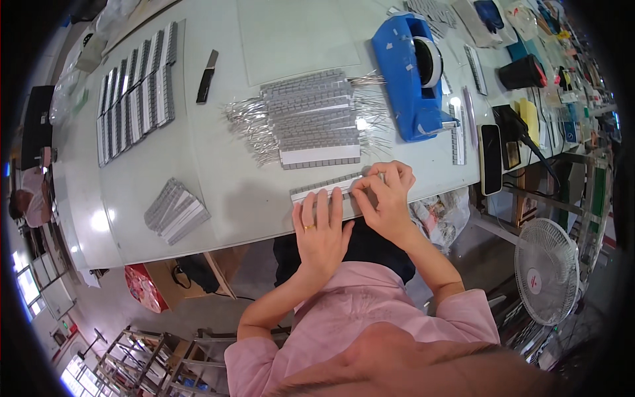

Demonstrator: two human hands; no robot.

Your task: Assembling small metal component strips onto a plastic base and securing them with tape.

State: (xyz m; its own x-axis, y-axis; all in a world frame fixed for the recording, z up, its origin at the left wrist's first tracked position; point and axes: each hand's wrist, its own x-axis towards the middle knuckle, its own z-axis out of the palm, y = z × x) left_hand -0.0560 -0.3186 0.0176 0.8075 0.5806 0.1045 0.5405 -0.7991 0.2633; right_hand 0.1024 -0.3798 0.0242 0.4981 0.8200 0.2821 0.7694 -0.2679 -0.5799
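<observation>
A narrow white strip (305, 192) with grey block-like edges lies near the table's front edge. Flat across its near side rest the stretched fingers of my left hand (321, 228), a ring on one of them. At the strip's right end, my right hand (387, 198) is closed, thumb and forefinger pinched together on it; the exact contact is hidden by the fingers. Just beyond lies a stack of similar strips (317, 155), with thin silvery wires (254, 126) fanning out on both sides. A blue tape dispenser (403, 79) stands to the right of the stack.
Rows of strips (135, 99) lie at the far left, and a small fanned pile (175, 212) nearer. A black-handled knife (206, 79) lies between rows and stack. Right: a phone (490, 159), a black cup (522, 71), a white fan (548, 271) below table level.
</observation>
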